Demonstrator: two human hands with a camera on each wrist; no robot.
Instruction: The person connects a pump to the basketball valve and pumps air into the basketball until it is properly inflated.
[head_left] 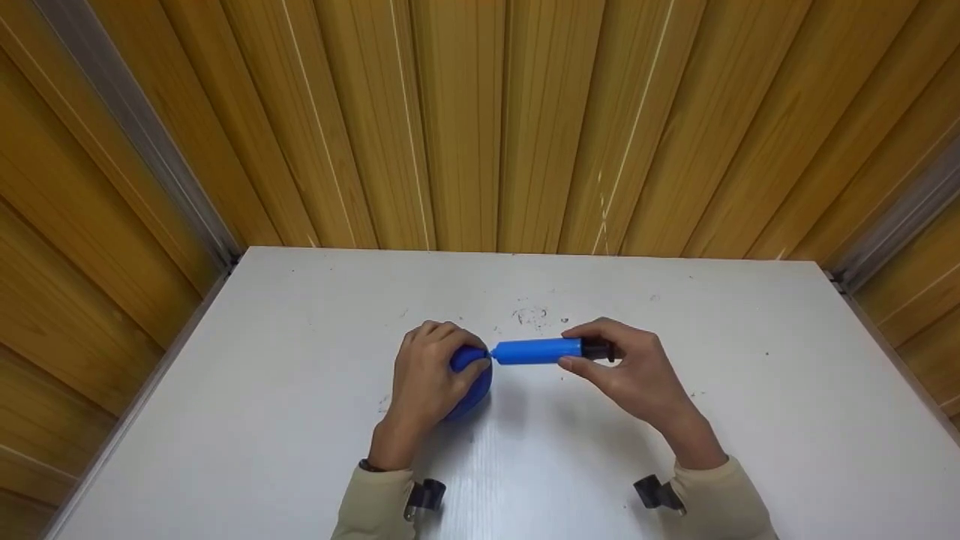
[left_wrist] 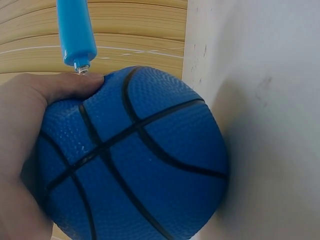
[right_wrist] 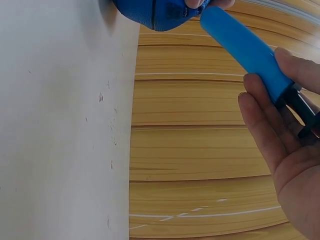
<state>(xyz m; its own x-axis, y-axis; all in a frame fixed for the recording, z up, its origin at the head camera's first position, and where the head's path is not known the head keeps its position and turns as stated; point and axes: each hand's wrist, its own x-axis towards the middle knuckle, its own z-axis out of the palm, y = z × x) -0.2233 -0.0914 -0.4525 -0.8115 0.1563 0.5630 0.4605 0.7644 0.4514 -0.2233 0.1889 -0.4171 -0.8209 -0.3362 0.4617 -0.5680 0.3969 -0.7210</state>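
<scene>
My left hand (head_left: 431, 367) grips a small blue ball (left_wrist: 145, 150) with black seam lines, like a mini basketball, on the white table. Its thumb and fingers press in around the spot where the nozzle meets the ball. In my right hand (head_left: 634, 367) is a light-blue hand pump (head_left: 538, 350), held between thumb and fingers near its black handle end (right_wrist: 300, 107). The pump lies level, its nozzle pointing left at the ball. In the left wrist view the nozzle tip (left_wrist: 82, 69) is right at the left thumb, which hides the point of entry.
The white table (head_left: 247, 375) bears dark scuff marks (head_left: 531, 316) beyond the hands. Wood-patterned panels (head_left: 465, 127) rise behind its far edge and at both sides, with metal posts at the corners.
</scene>
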